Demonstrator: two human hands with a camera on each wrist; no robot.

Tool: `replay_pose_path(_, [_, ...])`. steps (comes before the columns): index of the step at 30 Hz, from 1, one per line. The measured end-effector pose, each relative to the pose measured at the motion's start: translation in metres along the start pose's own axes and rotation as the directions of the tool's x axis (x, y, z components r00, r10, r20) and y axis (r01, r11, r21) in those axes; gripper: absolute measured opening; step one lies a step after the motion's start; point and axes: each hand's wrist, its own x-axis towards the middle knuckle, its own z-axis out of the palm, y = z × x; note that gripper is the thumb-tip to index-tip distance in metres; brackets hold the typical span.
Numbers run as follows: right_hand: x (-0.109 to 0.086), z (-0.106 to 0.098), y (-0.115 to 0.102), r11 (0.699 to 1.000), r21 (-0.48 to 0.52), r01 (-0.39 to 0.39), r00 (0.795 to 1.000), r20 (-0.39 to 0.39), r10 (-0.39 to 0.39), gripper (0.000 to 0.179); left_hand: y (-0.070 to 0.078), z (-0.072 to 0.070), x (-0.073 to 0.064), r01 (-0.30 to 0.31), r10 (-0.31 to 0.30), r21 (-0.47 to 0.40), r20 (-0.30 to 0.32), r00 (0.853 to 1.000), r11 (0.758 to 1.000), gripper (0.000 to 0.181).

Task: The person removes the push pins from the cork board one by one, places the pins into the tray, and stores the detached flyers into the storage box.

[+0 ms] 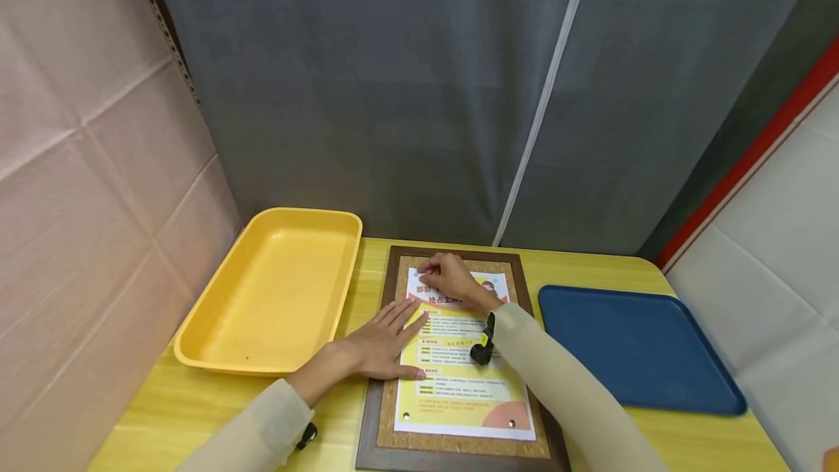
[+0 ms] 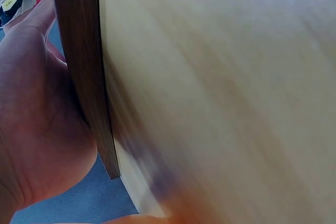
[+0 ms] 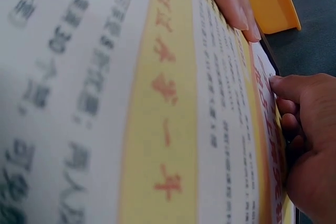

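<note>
A printed yellow-and-white poster lies on a cork board with a dark brown frame. Small silver round pins show at the poster's two near corners. My left hand rests spread across the board's left side, fingertips on the poster; in the left wrist view its palm is beside the brown frame. At the poster's far left corner is my right hand, fingers curled. Its thumb presses at the paper's edge in the right wrist view; whatever lies under the thumb tip is hidden.
A yellow tray stands left of the board, and a flat blue tray lies to its right. All rest on a yellow wood-grain table. A grey curtain hangs behind, with pale panels at both sides.
</note>
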Motion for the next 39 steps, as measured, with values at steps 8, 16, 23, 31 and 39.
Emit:
replay_pose_path(8, [0.001, 0.007, -0.004, 0.998, 0.019, -0.059, 0.998, 0.011, 0.059, 0.011, 0.006, -0.011, -0.006, 0.010, -0.009, -0.027, 0.033, 0.999, 1.000, 0.109])
replay_pose_path(16, [0.006, 0.009, -0.004, 0.998, 0.010, -0.067, 0.998, 0.007, 0.067, 0.009, 0.002, -0.003, -0.004, 0.020, -0.020, 0.005, 0.010, 1.000, 1.000, 0.110])
replay_pose_path(23, [0.009, 0.009, -0.007, 0.995, 0.007, -0.103, 0.995, 0.009, 0.102, 0.007, 0.009, -0.014, -0.005, 0.028, -0.031, 0.056, 0.045, 0.999, 0.998, 0.104])
replay_pose_path(31, [0.010, 0.007, -0.009, 0.994, 0.010, -0.108, 0.994, 0.014, 0.107, 0.008, 0.010, -0.015, -0.004, 0.033, -0.037, 0.081, 0.042, 0.998, 0.996, 0.104])
replay_pose_path(39, [0.011, 0.006, -0.009, 0.992, 0.028, -0.120, 0.992, 0.032, 0.119, 0.007, 0.008, -0.013, -0.004, 0.015, -0.017, 0.034, 0.043, 0.999, 0.999, 0.106])
